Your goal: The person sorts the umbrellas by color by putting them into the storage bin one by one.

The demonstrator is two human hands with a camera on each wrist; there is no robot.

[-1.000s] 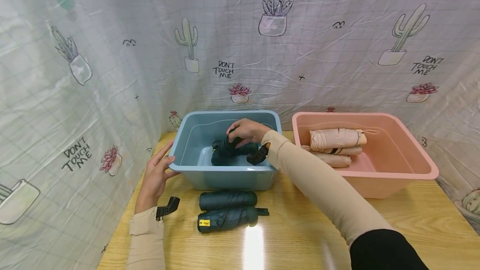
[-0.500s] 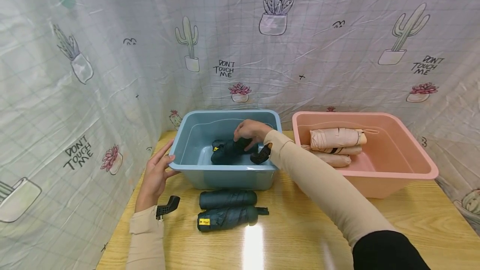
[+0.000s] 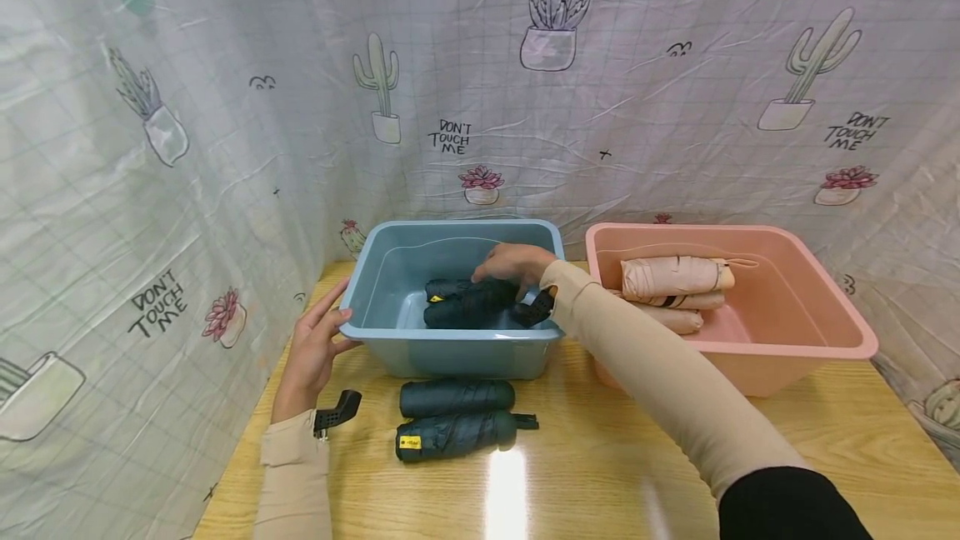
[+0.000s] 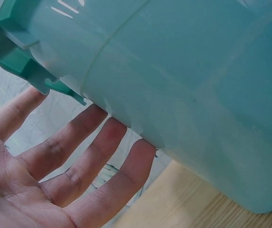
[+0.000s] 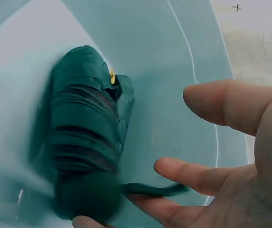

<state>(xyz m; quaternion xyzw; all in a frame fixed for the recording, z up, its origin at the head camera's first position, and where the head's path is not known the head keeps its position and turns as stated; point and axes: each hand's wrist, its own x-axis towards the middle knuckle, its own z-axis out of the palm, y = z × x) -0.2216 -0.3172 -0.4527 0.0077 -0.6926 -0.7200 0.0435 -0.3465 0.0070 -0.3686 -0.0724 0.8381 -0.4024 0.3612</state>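
Bins: 2, i.e. 1 blue bin [image 3: 457,357] + 1 pink bin [image 3: 795,298]. Folded umbrellas: 7 vis. total. Dark ones = 4: 2 in blue bin, i.e. front dark umbr. [image 3: 459,312] + rear dark umbr. [image 3: 447,287]; 2 on 1 tbl [image 3: 600,473], i.e. far tbl umbr. [image 3: 456,398] + near tbl umbr. [image 3: 456,437]. Pale ones = 3, all in pink bin: top pale umbr. [image 3: 670,277], mid pale umbr. [image 3: 697,301], btm pale umbr. [image 3: 677,321]. Yellow labels [image 3: 410,442]: 2 vis. Hands: 2, i.e. L hand [image 3: 309,350] + R hand [image 3: 513,262]. Black wrist mounts [image 3: 339,412]: 2, 1 per wrist. Backdrop [image 3: 262,165]: "DON'T TOUCH ME" slogans [image 3: 453,137] = 3.
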